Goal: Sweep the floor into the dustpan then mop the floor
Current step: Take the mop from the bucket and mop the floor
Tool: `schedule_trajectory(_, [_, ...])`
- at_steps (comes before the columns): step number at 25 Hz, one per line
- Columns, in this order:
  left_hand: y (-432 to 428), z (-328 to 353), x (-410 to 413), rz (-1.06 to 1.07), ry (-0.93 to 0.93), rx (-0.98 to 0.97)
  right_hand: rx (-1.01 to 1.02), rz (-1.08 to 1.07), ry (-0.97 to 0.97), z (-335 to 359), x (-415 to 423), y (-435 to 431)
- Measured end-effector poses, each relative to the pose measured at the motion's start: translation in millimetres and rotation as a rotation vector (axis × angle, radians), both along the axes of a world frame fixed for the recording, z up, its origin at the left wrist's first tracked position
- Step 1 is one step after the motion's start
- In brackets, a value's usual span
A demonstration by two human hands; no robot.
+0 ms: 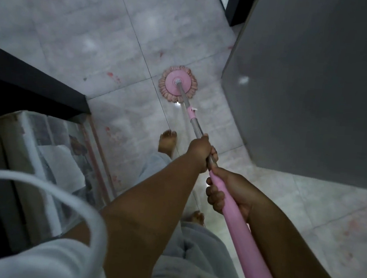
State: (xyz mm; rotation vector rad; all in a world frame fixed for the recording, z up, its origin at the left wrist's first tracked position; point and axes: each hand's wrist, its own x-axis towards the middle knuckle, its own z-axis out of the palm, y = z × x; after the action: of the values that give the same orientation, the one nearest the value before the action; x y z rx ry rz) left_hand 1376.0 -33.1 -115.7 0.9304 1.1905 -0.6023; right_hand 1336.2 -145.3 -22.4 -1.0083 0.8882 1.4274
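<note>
A pale, glossy floor of large square stone-look tiles (76, 25), veined grey and flecked with reddish stains, surrounds the round pink mop head (177, 84), which lies flat on it where the thin dark grout lines cross. Just right of the mop head rises a tall, smooth grey cabinet side (319, 85), its lower corner close to the mop head and narrowing the passage. Left of the mop head and nearer the person, a matt black ledge (25, 86) juts in with a sharp corner, and below it stands a clear-fronted case (48, 147) showing blurred papers. A soft white cord (37, 182) loops across the near left. The long mop (236, 230) slants back from its head: a hard pink disc fringed with pinkish-beige looped strands, then a bare metal shaft, then a thick smooth pink plastic grip. The left hand (200, 150) is wrapped tightly round the metal shaft, and the right hand (231, 193) is just behind it, closed round the pink grip. One bare foot (167, 141) stands on the tiles between the mop head and the hands.
</note>
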Motion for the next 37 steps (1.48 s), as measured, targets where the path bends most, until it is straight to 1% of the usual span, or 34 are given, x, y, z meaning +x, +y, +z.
schedule_trajectory(5, [95, -31, 105, 0.076, -0.064, 0.072, 0.032, 0.045, -0.042, -32, 108, 93])
schedule_trajectory(11, [221, -56, 257, 0.158, -0.076, 0.123, 0.091, 0.081, -0.067, -75, 262, 215])
schedule_trajectory(15, [274, -60, 321, 0.161, -0.070, 0.154, 0.138, 0.075, -0.050, -94, 326, 270])
schedule_trajectory(18, [293, -63, 341, 0.157, -0.071, 0.165, 0.172, 0.045, -0.019, -101, 346, 291])
schedule_trajectory(22, [287, -61, 337, 0.144, -0.046, 0.163, 0.175, 0.027, -0.038, -102, 339, 287])
schedule_trajectory(25, [262, -53, 314, 0.106, -0.041, 0.168, 0.162, 0.011, -0.069, -93, 312, 262])
schedule_trajectory(28, [223, -45, 273, 0.025, -0.046, 0.163, 0.148, -0.018, -0.091, -79, 267, 221])
schedule_trajectory(32, [153, -31, 209, -0.101, -0.035, 0.120, 0.119, -0.095, -0.037, -51, 200, 150])
schedule_trajectory(37, [70, -9, 139, -0.145, -0.001, 0.037, 0.109, -0.216, 0.048, -18, 117, 72])
